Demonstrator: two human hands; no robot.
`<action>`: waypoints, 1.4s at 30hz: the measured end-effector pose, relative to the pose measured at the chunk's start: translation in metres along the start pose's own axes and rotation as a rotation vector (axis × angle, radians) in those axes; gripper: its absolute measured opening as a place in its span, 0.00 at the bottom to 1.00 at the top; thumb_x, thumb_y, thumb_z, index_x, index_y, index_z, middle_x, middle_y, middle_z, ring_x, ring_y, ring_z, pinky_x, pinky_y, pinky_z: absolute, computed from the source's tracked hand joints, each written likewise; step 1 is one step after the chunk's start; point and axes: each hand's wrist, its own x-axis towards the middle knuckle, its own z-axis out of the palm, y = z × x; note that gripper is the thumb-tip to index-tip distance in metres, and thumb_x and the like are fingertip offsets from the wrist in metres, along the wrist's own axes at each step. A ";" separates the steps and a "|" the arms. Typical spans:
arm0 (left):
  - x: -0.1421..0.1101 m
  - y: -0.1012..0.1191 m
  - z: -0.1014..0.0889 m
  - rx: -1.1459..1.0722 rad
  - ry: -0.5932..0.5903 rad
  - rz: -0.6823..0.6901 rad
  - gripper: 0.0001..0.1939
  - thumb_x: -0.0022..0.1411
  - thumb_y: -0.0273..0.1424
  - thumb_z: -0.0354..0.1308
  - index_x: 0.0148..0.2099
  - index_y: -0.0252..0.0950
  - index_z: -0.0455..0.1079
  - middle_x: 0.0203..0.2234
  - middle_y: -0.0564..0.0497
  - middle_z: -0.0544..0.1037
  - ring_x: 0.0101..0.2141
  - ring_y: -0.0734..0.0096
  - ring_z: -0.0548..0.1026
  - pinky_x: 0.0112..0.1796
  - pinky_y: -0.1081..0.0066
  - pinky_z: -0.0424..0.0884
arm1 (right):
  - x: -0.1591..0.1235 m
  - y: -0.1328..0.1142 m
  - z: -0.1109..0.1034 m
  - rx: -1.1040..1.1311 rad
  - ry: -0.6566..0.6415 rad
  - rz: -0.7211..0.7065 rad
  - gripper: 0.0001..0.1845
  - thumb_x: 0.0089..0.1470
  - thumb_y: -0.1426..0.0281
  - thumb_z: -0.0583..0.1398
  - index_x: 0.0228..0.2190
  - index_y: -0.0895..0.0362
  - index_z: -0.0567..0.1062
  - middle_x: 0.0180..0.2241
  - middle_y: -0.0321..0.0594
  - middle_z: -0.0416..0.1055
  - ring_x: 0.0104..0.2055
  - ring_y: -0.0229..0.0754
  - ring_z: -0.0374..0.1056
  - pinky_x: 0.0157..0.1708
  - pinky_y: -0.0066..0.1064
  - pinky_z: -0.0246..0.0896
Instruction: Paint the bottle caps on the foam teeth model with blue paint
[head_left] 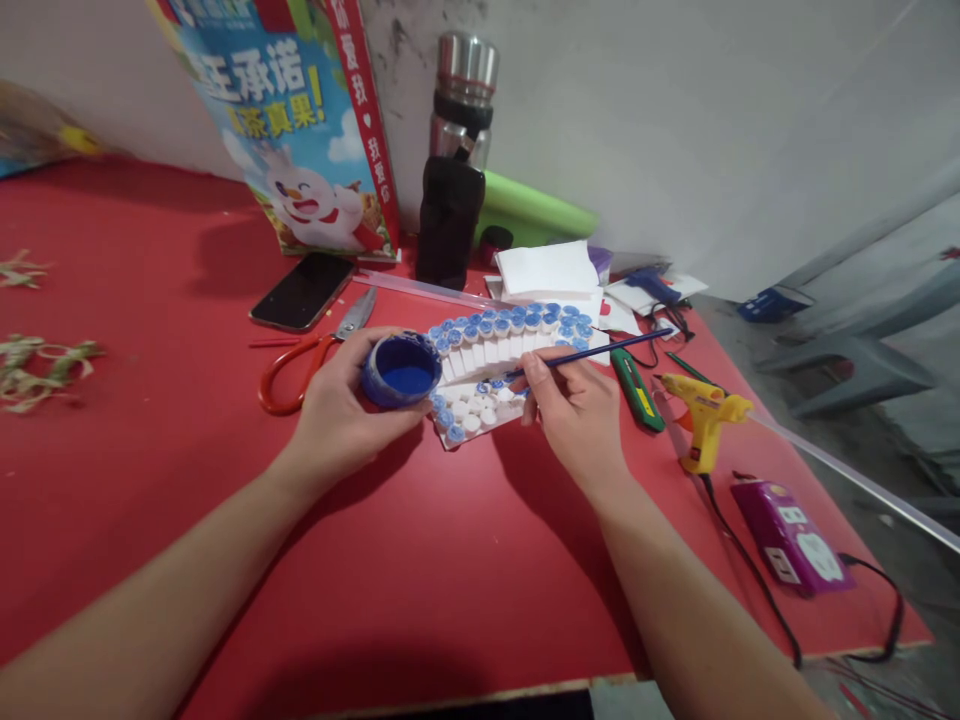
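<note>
My left hand [345, 400] is closed around a small jar of blue paint [409, 378], tilted so its open mouth faces me. Between the thumb and fingers of my right hand [574, 415] is a thin blue paintbrush [611, 348], its tip down at the craft piece. That craft piece [471, 422] carries rows of small round white pieces, many of them painted blue, with white slats like steps through its middle. Along its back edge the rounds are blue; several near the front are still white. My right fingers hide part of its front right side.
Orange-handled scissors [289, 378] and a phone [302, 291] lie to the left. On the right are a green utility knife [636, 388], a yellow glue gun [703, 415] and a purple power box [791, 540] with cords. A steel flask [466, 75] and printed bag [300, 130] stand behind.
</note>
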 end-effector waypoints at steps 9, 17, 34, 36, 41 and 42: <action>-0.001 0.005 -0.001 0.024 -0.021 -0.021 0.28 0.52 0.32 0.73 0.55 0.38 0.74 0.50 0.46 0.83 0.51 0.54 0.81 0.55 0.56 0.76 | -0.001 -0.007 0.000 -0.046 0.021 0.026 0.17 0.69 0.58 0.63 0.32 0.55 0.78 0.23 0.33 0.75 0.17 0.34 0.68 0.23 0.30 0.63; 0.000 0.006 -0.001 0.013 -0.026 -0.072 0.29 0.50 0.35 0.74 0.55 0.42 0.74 0.51 0.45 0.83 0.52 0.50 0.81 0.57 0.52 0.77 | -0.001 -0.003 0.000 -0.039 0.023 0.005 0.16 0.69 0.56 0.63 0.35 0.54 0.78 0.28 0.36 0.80 0.20 0.36 0.72 0.24 0.31 0.65; -0.001 0.005 -0.001 -0.001 -0.029 -0.068 0.29 0.50 0.34 0.74 0.55 0.41 0.74 0.51 0.45 0.83 0.52 0.50 0.81 0.57 0.52 0.77 | 0.001 -0.003 -0.001 -0.023 0.006 0.059 0.17 0.68 0.55 0.63 0.34 0.55 0.79 0.25 0.35 0.79 0.18 0.36 0.71 0.23 0.30 0.65; -0.001 0.005 -0.001 0.002 -0.029 -0.067 0.29 0.50 0.34 0.74 0.55 0.41 0.74 0.51 0.45 0.83 0.52 0.50 0.81 0.57 0.52 0.77 | 0.001 -0.004 -0.001 -0.027 0.006 0.068 0.17 0.68 0.56 0.63 0.32 0.55 0.79 0.23 0.34 0.77 0.18 0.36 0.69 0.23 0.30 0.64; -0.002 0.004 -0.001 0.004 -0.026 -0.075 0.29 0.50 0.35 0.74 0.55 0.41 0.74 0.51 0.45 0.83 0.52 0.50 0.81 0.57 0.53 0.77 | 0.001 -0.008 -0.001 -0.013 0.035 0.051 0.19 0.68 0.54 0.63 0.31 0.55 0.78 0.23 0.34 0.77 0.17 0.36 0.69 0.22 0.30 0.65; -0.002 0.004 -0.001 0.006 -0.027 -0.072 0.29 0.50 0.35 0.74 0.55 0.41 0.74 0.51 0.45 0.83 0.52 0.50 0.81 0.57 0.53 0.77 | 0.001 -0.008 -0.001 -0.015 0.046 0.047 0.19 0.68 0.54 0.63 0.32 0.55 0.78 0.23 0.35 0.78 0.17 0.36 0.69 0.22 0.30 0.65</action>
